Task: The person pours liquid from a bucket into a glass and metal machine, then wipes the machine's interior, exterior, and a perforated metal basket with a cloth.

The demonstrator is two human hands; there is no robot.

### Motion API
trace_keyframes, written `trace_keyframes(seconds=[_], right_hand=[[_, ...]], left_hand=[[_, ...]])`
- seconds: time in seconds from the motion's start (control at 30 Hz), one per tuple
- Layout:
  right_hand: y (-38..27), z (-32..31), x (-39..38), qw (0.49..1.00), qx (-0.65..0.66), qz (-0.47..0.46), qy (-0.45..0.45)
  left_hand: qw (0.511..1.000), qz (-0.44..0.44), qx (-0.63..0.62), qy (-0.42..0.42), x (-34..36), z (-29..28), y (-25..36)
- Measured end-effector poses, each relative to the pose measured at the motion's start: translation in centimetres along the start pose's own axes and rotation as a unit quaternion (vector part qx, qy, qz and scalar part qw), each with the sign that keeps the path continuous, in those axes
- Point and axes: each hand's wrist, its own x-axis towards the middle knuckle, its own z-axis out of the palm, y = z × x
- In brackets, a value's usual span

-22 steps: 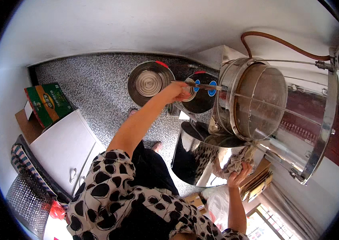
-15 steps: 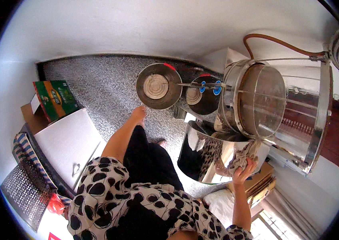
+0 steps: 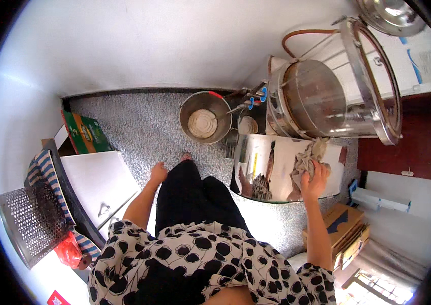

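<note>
My right hand (image 3: 316,179) presses a crumpled grey-beige rag (image 3: 304,168) against a shiny, mirror-like surface with rounded corners (image 3: 282,152). Its fingers are bent over the cloth. Just beyond the rag stands a large transparent cylinder (image 3: 322,96) with steel rings and rods, stained brown inside near its base. My left hand (image 3: 158,173) hangs beside my left leg, away from any object, its fingers loosely curled with nothing visible in them. Ahead on the floor stands a metal bucket (image 3: 184,113) with a round, ridged pale disc inside and a long-handled tool leaning across its rim.
Two blue-ringed handles (image 3: 257,99) stick out beside the cylinder. To my left are a white cabinet (image 3: 98,178), a green box (image 3: 87,133) and a perforated metal basket (image 3: 35,216). Cardboard boxes (image 3: 345,223) stand at the right, below a brown hose (image 3: 307,32) farther off.
My view has shifted and turned. My left hand has drawn back from near the bucket toward my leg. The right hand stays on the rag, which has slid along the shiny surface.
</note>
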Motion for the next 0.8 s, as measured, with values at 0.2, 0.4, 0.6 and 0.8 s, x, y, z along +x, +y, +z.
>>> trace_keyframes(seconds=[0.2,0.4,0.6,0.8], right_hand=[[-0.4,-0.4,-0.2,1.0,-0.008,0.006,0.016],[-0.3,-1.0,-0.4,1.0,-0.003,0.019,-0.003],[1.0,-3.4,-1.7,0.99,0.069,-0.067,-0.105],[6.6,-4.3,-3.7,0.993,0.105,0.006,-0.06]], left_hand=[[0.919,0.381,-0.1,0.021,-8.0,-0.3,20.2],[0.892,0.45,0.011,-0.033,-18.0,-0.6,34.0],[0.912,0.4,0.084,-0.04,-19.8,1.1,35.4],[0.913,0.396,0.079,-0.056,-19.4,1.1,35.1]])
